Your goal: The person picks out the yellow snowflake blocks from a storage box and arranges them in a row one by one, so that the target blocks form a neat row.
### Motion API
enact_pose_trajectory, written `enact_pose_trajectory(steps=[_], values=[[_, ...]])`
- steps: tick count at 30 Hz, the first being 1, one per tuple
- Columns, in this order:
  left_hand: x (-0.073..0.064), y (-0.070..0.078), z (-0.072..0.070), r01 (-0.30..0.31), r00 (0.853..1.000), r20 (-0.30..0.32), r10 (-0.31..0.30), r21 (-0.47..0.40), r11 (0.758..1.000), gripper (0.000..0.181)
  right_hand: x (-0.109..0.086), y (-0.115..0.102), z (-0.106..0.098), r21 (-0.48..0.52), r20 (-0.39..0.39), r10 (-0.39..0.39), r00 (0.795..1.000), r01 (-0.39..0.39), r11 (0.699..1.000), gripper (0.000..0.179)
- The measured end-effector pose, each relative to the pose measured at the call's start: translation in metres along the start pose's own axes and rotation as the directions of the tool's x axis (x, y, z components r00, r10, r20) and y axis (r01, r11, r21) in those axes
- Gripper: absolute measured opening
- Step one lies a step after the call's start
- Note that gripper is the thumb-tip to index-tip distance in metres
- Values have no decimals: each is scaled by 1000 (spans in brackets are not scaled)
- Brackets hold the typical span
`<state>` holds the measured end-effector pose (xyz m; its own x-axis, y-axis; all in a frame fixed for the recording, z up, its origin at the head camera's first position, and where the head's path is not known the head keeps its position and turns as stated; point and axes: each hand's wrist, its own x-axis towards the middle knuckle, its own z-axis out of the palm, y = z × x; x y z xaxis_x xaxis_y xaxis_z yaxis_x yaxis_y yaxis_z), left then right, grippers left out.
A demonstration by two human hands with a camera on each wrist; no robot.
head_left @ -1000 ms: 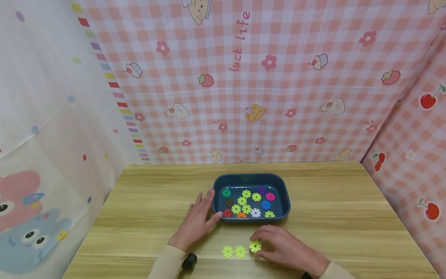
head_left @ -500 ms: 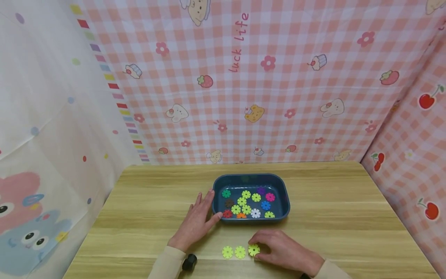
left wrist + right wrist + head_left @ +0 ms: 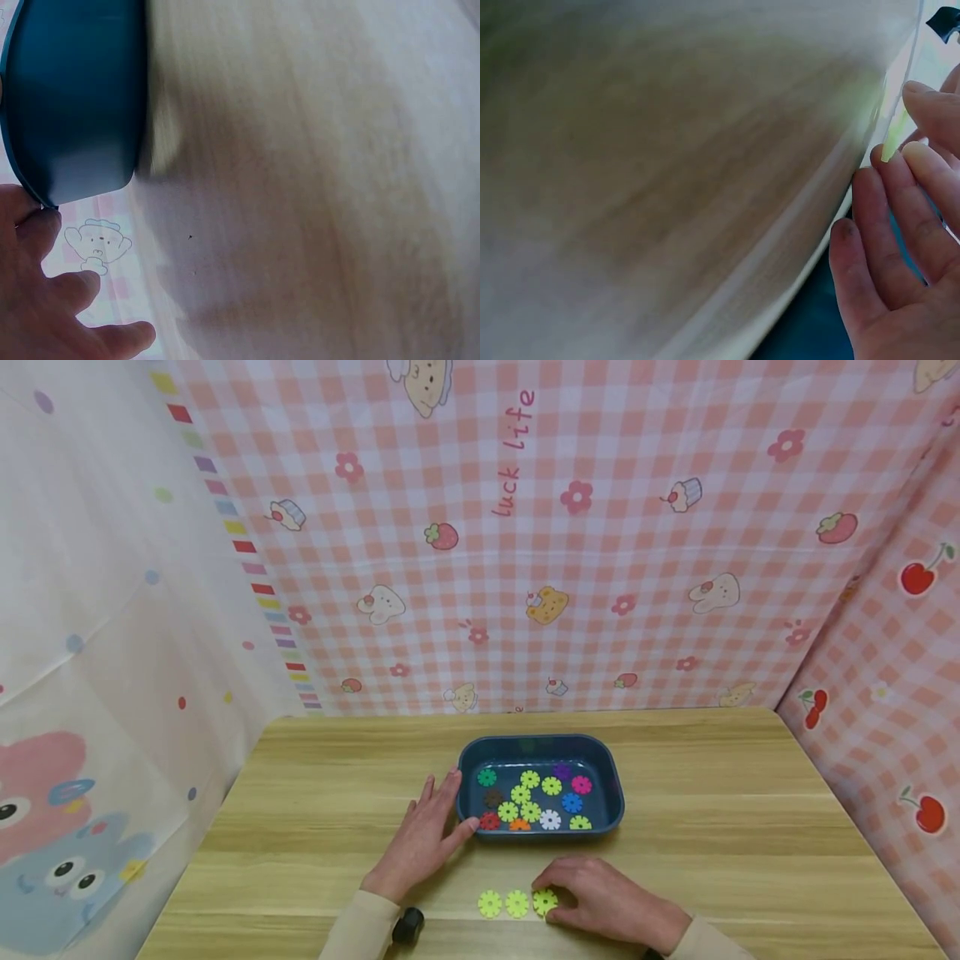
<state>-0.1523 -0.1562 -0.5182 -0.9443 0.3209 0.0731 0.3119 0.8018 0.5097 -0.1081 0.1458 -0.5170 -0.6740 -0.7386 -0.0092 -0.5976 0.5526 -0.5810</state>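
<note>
On the bench (image 3: 315, 827), the dark blue tray (image 3: 542, 832) looks rigid; the left hand (image 3: 422, 847), fingers spread, touches its left end. Nearer, the right hand (image 3: 611, 897) pinches a yellow-green disc (image 3: 545, 903) right of two matching discs (image 3: 517, 904) (probably light, stiff, slightly slippery plastic); its notched edge should hold best.

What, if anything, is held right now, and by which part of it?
The right hand pinches a yellow-green disc by its edge, between thumb and fingers. The left hand only touches the tray at its left end.
</note>
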Motion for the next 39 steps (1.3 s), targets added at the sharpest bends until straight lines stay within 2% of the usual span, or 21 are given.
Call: enact_pose_trajectory(steps=[10, 18, 22, 26, 29, 31, 33, 36, 39], values=[[0, 0, 0, 2, 1000, 1, -2, 0, 1000, 82, 2, -2, 0, -33, 37, 34, 999, -33, 999, 30], [0, -1, 1, 13, 1000, 8, -13, -1, 1000, 82, 0, -5, -3, -20, 22, 37, 999, -36, 999, 29], [0, -1, 1, 8, 1000, 4, -8, -1, 1000, 82, -2, -9, -11, 41, -14, 38, 999, -38, 998, 24], [0, -1, 1, 3, 1000, 0, -3, -2, 1000, 83, -5, -13, -20, 79, -110, -13, 994, 22, 997, 17], [0, -1, 1, 2, 1000, -2, -2, 1, 1000, 83, -5, -14, -26, 68, -229, -87, 970, 105, 992, 12], [0, -1, 1, 4, 1000, -2, -4, 2, 1000, 83, -3, -13, -29, 39, -315, -138, 939, 158, 987, 12], [1, -1, 1, 5, 1000, -3, -5, 3, 1000, 83, -1, -11, -33, -6, -399, -187, 898, 202, 979, 15], [1, 0, 1, 10, 1000, 2, -10, -1, 1000, 83, 2, -8, -39, -47, -487, -213, 847, 218, 975, 20], [1, 0, 0, 15, 1000, 4, -15, -7, 1000, 82, 6, -4, -44, -61, -535, -192, 823, 189, 980, 20]])
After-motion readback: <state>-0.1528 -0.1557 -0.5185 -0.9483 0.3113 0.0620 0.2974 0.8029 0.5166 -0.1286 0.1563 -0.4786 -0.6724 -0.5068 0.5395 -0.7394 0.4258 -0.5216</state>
